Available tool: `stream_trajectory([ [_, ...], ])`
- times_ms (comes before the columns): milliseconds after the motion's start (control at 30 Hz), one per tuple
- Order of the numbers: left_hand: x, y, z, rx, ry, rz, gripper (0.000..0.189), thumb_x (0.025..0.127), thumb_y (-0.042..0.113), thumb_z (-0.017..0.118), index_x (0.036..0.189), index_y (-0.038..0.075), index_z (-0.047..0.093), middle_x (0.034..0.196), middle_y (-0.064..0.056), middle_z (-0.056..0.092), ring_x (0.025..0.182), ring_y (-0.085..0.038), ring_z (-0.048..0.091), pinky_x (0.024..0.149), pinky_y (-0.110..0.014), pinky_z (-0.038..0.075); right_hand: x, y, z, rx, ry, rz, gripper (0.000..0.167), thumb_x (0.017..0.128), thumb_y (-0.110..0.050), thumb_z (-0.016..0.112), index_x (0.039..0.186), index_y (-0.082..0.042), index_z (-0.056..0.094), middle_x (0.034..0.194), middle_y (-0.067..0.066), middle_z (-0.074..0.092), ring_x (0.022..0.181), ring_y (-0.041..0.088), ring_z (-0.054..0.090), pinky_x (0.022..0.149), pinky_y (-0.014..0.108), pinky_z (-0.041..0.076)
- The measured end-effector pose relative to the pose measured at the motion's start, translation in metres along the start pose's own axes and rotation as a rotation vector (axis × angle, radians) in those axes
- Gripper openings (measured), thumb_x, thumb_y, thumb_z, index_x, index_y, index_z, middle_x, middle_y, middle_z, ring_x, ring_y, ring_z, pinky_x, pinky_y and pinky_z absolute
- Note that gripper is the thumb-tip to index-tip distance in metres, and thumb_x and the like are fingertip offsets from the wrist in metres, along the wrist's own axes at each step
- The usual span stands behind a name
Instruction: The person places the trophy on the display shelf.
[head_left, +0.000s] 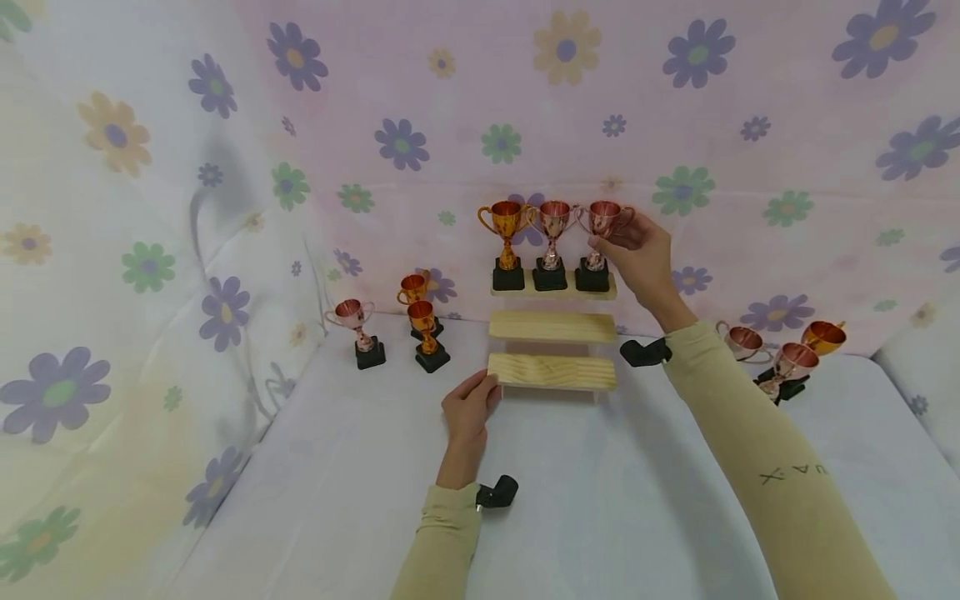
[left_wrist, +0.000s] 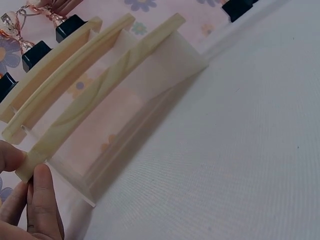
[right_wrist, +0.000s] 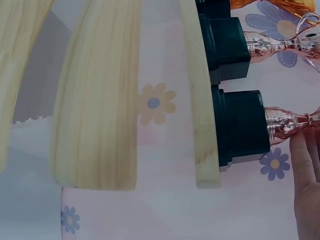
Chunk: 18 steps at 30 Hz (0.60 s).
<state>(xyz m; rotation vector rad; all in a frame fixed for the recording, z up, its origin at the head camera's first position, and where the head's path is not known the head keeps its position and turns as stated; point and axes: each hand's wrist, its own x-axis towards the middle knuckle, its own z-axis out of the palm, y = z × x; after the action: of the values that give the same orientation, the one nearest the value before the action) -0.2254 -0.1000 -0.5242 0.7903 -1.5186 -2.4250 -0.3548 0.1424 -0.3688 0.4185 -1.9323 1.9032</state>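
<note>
The rose-gold trophy cup (head_left: 603, 220) is probably light, stiff and slippery; its narrow stem (right_wrist: 279, 122) seems best to hold. Shiny, two-handled, black-based, it stands at the right end of the pale wooden top board (right_wrist: 202, 127). The right hand (head_left: 647, 257) pinches it; the left hand (head_left: 467, 408) pinches the pale wooden bottom board (head_left: 551, 372).

A two-handled rose-gold trophy (head_left: 602, 222), held by the right hand (head_left: 643, 252), stands upright on its black base (head_left: 592, 276) at the right end of a three-tier wooden-shelved stand's top shelf (head_left: 551, 295); the left hand (head_left: 467, 407) pinches the bottom shelf (head_left: 552, 372).
</note>
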Motion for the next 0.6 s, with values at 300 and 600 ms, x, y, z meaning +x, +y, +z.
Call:
stream_trajectory([
  [300,-0.005,0.0,0.001,0.007,-0.003,-0.003,0.026,0.088,0.0,0.076,0.113,-0.004,0.074,0.111,-0.018,0.07,0.083,-0.014,0.072,0.078,-0.025,0.063,-0.007,-0.002,-0.015,0.03,-0.009,0.023,0.046,0.085,0.004,0.077,0.128,0.0,0.062,0.116,0.006,0.072,0.1,0.008,0.069,0.085,0.018,0.058],
  [600,-0.006,0.002,0.0,0.004,-0.017,0.012,0.027,0.089,0.001,0.075,0.115,-0.004,0.073,0.11,-0.016,0.07,0.084,-0.014,0.071,0.078,-0.025,0.062,-0.011,-0.041,-0.054,0.076,0.011,-0.064,0.053,0.085,0.006,0.076,0.135,0.004,0.058,0.125,0.012,0.07,0.107,0.014,0.069,0.085,0.016,0.058],
])
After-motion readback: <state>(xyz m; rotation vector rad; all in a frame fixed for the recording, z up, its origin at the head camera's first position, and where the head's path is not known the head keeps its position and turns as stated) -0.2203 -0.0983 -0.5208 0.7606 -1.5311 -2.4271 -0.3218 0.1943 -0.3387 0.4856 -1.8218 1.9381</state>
